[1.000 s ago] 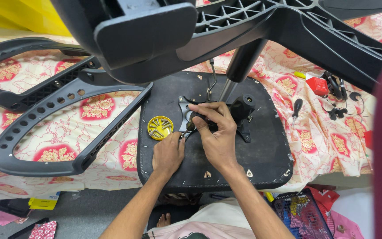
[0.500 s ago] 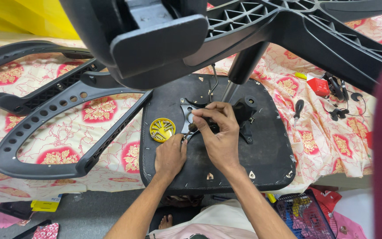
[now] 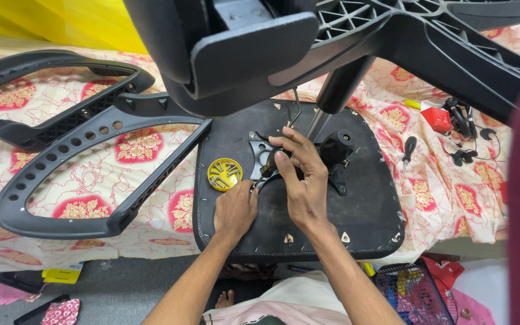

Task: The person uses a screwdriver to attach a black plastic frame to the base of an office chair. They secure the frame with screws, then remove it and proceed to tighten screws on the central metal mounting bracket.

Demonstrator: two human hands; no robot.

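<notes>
An upturned black seat pad (image 3: 356,216) lies on the patterned bedsheet, with a black metal mechanism plate (image 3: 259,149) at its middle. My right hand (image 3: 302,174) is closed round a black-handled screwdriver (image 3: 269,164) that points down-left at the plate's edge. My left hand (image 3: 236,210) rests on the seat pad, its fingertips pinched at the screwdriver's tip. Beside it to the left sits a round yellow dish of screws (image 3: 224,174). A black knob part (image 3: 336,147) stands just right of my right hand.
A black star-shaped chair base (image 3: 392,30) with its gas cylinder (image 3: 338,90) looms overhead. Black armrest frames (image 3: 91,150) lie to the left. To the right are another screwdriver (image 3: 408,149), a red box (image 3: 436,118) and black small parts (image 3: 464,120). A wire basket (image 3: 413,292) stands on the floor.
Both hands stay at the mechanism plate; my right hand has shifted slightly on the screwdriver. The view has drifted, so the chair base overhead sits differently in the picture.
</notes>
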